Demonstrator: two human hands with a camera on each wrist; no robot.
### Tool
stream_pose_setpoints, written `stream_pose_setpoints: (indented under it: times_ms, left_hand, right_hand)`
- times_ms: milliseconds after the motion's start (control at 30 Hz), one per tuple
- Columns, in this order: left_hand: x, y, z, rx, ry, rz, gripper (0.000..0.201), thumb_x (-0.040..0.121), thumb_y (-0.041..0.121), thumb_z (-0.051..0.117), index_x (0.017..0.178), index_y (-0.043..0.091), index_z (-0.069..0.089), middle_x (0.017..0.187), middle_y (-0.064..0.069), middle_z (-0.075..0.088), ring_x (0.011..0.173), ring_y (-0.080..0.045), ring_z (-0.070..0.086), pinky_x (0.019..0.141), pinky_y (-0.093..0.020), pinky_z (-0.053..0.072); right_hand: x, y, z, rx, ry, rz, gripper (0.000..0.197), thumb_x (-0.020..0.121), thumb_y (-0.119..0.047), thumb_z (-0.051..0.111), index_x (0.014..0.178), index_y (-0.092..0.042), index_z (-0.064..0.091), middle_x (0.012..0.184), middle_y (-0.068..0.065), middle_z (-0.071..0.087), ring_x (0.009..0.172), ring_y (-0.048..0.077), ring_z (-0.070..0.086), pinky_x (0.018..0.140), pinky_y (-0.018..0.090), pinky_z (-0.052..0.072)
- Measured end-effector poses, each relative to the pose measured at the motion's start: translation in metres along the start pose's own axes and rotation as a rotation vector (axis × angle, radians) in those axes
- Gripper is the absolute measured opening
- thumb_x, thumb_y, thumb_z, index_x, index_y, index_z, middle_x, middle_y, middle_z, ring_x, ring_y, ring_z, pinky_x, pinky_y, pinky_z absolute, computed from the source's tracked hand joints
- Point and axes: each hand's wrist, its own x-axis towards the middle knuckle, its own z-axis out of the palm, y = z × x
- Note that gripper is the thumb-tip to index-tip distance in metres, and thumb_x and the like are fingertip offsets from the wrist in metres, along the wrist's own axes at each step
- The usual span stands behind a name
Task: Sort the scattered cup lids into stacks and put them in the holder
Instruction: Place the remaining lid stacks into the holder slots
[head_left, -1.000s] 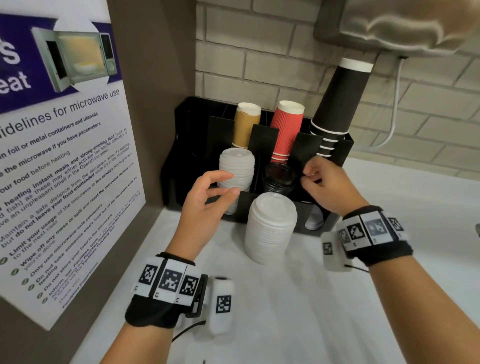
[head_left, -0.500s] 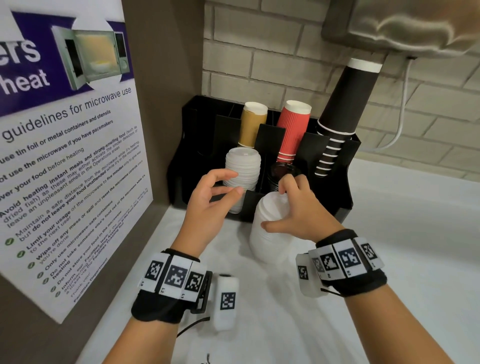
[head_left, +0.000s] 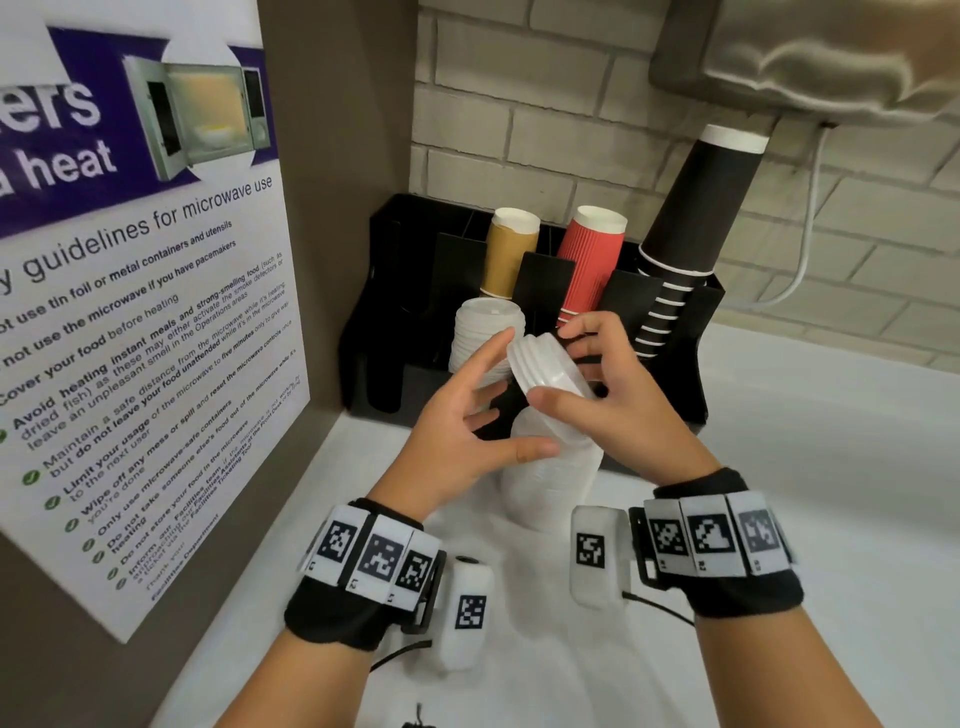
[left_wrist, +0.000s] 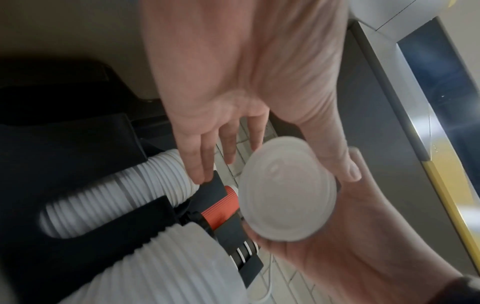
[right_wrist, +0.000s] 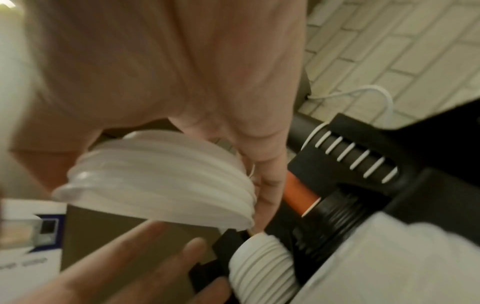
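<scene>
— What do we wear on our arms?
— Black wristbands (head_left: 737, 582), each ringed with white tiles printed with black square codes.
— And beneath them?
— White camera pods (head_left: 592, 556), tagged likewise, trailing thin black cables (head_left: 657, 605).

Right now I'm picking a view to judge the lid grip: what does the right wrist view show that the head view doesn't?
Only the right wrist view: the ribbed edges of the small lid batch from the side, and black lids in the holder.
Only the head view: both wristbands, the microwave poster and the tall lid stack standing on the counter.
Both: the right hand holding the batch, the left hand open beside it, the red cups.
</scene>
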Motion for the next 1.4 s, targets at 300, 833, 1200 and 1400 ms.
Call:
stream_pose_setpoints:
  times_ms: [300,833,1200,1400]
  left_hand:
    - [-0.003,0.005,-0.001,-0.132,0.014,0.056,0.090,0.063,0.027,0.088,0.138,0.049,0.043,0.139,0.020,0.048,0.124,-0.016,0.057,0.088,-0.032,0.056]
    - [-0.004,0.005,0.001,-0.125,-0.001,0.026,0.096,0.062,0.017,0.085,0.143,0.039,0.040,0.139,0.024,0.045,0.122,-0.010,0.057,0.088,-0.025,0.054]
    - [-0.004,0.003,-0.010,-0.048,0.123,0.042,0.074,0.064,0.035,0.079,0.128,0.051,0.045,0.142,0.017,0.045,0.126,-0.002,0.051,0.099,-0.024,0.049]
    - [0.000,-0.003,-0.021,0.079,0.292,0.039,0.034,0.086,0.019,0.070,0.116,0.033,0.059,0.127,0.011,0.057,0.111,-0.007,0.059,0.092,-0.025,0.049]
  right_hand:
    - [-0.010,-0.010,0.001,0.245,-0.216,0.030,0.051,0.083,-0.043,0.060,0.129,-0.042,0.041,0.115,0.000,0.064,0.104,0.015,0.065,0.088,0.033,0.054]
    - [-0.012,-0.001,-0.010,0.225,-0.202,0.005,0.069,0.065,-0.025,0.083,0.126,-0.036,0.052,0.125,-0.009,0.056,0.105,0.013,0.065,0.083,0.033,0.057]
    - [0.004,0.020,-0.052,0.147,0.171,-0.043,0.058,0.068,-0.024,0.083,0.114,-0.041,0.053,0.112,-0.009,0.058,0.104,0.018,0.063,0.076,0.025,0.055]
    - [0.022,0.067,-0.095,-0.527,0.126,0.211,0.075,0.063,-0.019,0.085,0.126,-0.030,0.045,0.119,0.008,0.050,0.108,0.028,0.052,0.086,0.036,0.044]
